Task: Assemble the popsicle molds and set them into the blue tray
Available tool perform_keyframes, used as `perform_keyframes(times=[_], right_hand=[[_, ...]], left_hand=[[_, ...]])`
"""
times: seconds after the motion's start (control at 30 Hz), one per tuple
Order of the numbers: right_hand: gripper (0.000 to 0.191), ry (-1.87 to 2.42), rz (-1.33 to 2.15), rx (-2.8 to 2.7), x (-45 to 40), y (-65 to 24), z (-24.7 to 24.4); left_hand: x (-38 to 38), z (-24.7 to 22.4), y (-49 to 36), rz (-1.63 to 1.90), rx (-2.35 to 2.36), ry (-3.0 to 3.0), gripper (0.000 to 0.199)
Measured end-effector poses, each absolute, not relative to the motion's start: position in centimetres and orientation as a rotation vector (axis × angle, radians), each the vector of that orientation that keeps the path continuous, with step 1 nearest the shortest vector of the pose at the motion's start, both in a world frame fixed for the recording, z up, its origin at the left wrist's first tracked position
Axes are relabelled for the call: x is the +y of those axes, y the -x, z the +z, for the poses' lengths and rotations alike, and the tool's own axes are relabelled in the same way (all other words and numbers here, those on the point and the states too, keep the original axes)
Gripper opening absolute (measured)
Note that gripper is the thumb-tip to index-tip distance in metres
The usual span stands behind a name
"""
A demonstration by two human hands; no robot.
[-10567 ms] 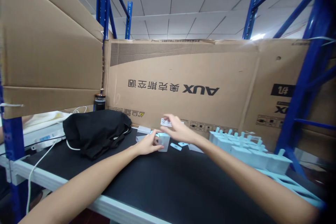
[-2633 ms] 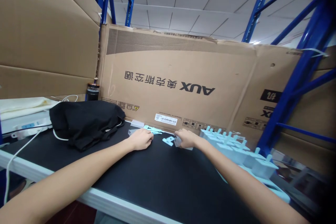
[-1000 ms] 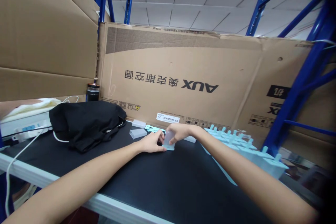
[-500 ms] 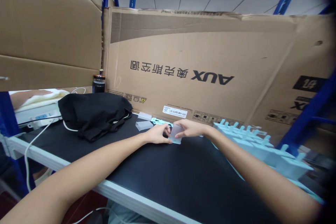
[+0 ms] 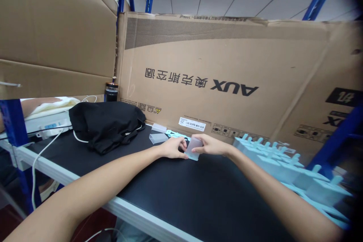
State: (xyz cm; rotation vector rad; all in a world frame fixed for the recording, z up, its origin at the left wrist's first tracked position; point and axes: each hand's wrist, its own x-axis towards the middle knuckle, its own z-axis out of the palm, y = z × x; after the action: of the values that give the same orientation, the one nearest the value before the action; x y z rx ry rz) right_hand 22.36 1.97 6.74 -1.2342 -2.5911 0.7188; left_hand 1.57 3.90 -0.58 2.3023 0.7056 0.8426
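Note:
A small translucent box [image 5: 195,146] with a pale blue lower edge stands tilted above the black table mat. My right hand [image 5: 206,145] grips it from the right, thumb on the near face. At its lower left edge, my left hand [image 5: 175,148] pinches with thumb and fingers curled; what lies between those fingertips is too small to make out. Just behind my hands is a light blue plastic strip [image 5: 173,134]. Two more translucent boxes, one at the back [image 5: 159,127] and one nearer [image 5: 158,138], lie left of it.
Light blue molds with upright sticks [image 5: 286,162] line the right side. A black cloth [image 5: 106,123] lies at the left, near a dark jar [image 5: 111,91] and a white cable [image 5: 42,153]. Large cardboard [image 5: 227,56] stands behind the black mat [image 5: 181,193].
The whole view has shifted slightly, so the scene sits a little further right and lower. The hands keep nearly the same hold, with the box tilted a bit more.

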Motion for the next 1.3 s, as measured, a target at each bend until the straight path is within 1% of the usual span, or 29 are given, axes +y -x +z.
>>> perform_keyframes(times=[0.1, 0.17, 0.27, 0.37, 0.43, 0.53, 0.67, 0.83, 0.93, 1.03, 1.13, 1.23, 1.3], right_hand=[[0.038, 1.244, 0.797, -2.557, 1.9, -22.2, 6.7], [0.037, 1.269, 0.754, -2.562, 1.7, -22.0, 6.8], [0.034, 1.340, 0.448, -2.662, 0.9, -21.4, 7.4], [0.037, 1.429, 0.145, -2.759, 0.4, -20.8, 8.1], [0.040, 1.471, 0.068, -2.804, 0.5, -20.4, 8.4], [0.038, 1.484, 0.025, -2.858, 1.0, -20.2, 8.4], [0.040, 1.542, 0.078, -2.839, 2.1, -20.2, 8.1], [0.038, 1.671, 0.369, -2.790, 2.7, -19.9, 8.1], [0.037, 1.705, 0.369, -2.735, 2.6, -19.6, 8.0], [0.037, 1.752, 0.383, -2.661, 2.7, -19.7, 7.6], [0.036, 1.831, 0.470, -2.599, 3.3, -19.9, 7.2], [0.035, 1.864, 0.505, -2.559, 4.1, -20.0, 6.9], [0.034, 1.863, 0.504, -2.555, 4.6, -20.0, 6.8]], left_hand=[[3.7, -0.4, -1.6, 0.838, 0.724, -2.315, 0.040], [3.5, -0.2, -1.6, 0.836, 0.735, -2.319, 0.039], [3.3, -0.1, -1.6, 0.846, 0.738, -2.332, 0.039], [3.3, -0.1, -1.6, 0.852, 0.718, -2.354, 0.039], [3.4, -0.2, -1.6, 0.849, 0.695, -2.361, 0.038], [3.7, -0.4, -1.7, 0.841, 0.682, -2.369, 0.038], [3.8, -0.6, -1.7, 0.837, 0.709, -2.422, 0.037], [3.4, 0.1, -1.3, 0.792, 0.673, -2.607, 0.036], [3.2, 1.2, -0.4, 0.740, 0.696, -2.835, 0.033], [3.6, 2.2, 1.0, 0.769, 0.952, -3.057, 0.025], [4.3, 2.5, 2.5, 0.754, 1.220, -3.122, 0.019], [5.0, 2.2, 3.3, 0.694, 1.347, -3.138, 0.016], [5.2, 1.9, 3.2, 0.700, 1.341, -3.185, 0.018]])
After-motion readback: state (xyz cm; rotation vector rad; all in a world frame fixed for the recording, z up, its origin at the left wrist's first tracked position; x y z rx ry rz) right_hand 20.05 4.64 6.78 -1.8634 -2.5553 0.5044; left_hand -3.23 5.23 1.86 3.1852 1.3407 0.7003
